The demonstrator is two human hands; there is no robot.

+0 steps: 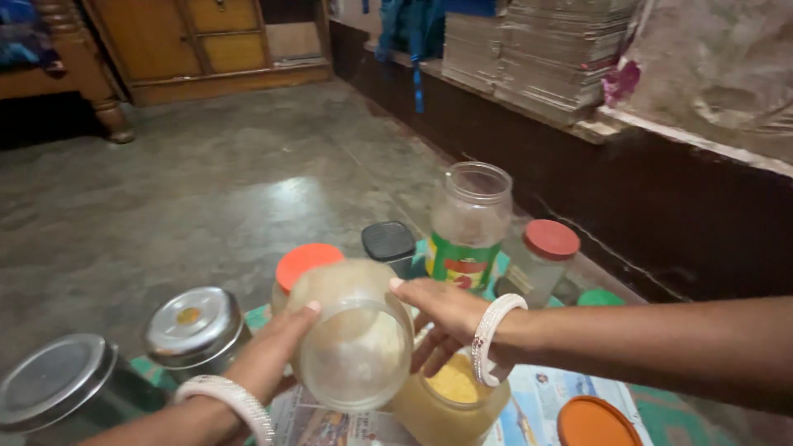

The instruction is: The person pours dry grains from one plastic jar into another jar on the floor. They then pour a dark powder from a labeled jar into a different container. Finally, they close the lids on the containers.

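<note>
Both my hands hold a round clear plastic jar [355, 347], tipped on its side with its open mouth toward me and a little pale powder inside. My left hand [268, 355] grips its left side, thumb on top. My right hand [446, 318] clasps its right side from above; a white bangle is on each wrist. Directly beneath sits an open jar of yellow powder [450, 400] on newspaper [545, 396].
Around stand an orange-lidded jar [304, 263], a black-lidded container [388, 242], a tall open jar with a green label [468, 227], a red-lidded jar [545, 260], two steel tins [194, 326] [58, 384] and a loose orange lid [595, 423]. A low dark wall runs along the right.
</note>
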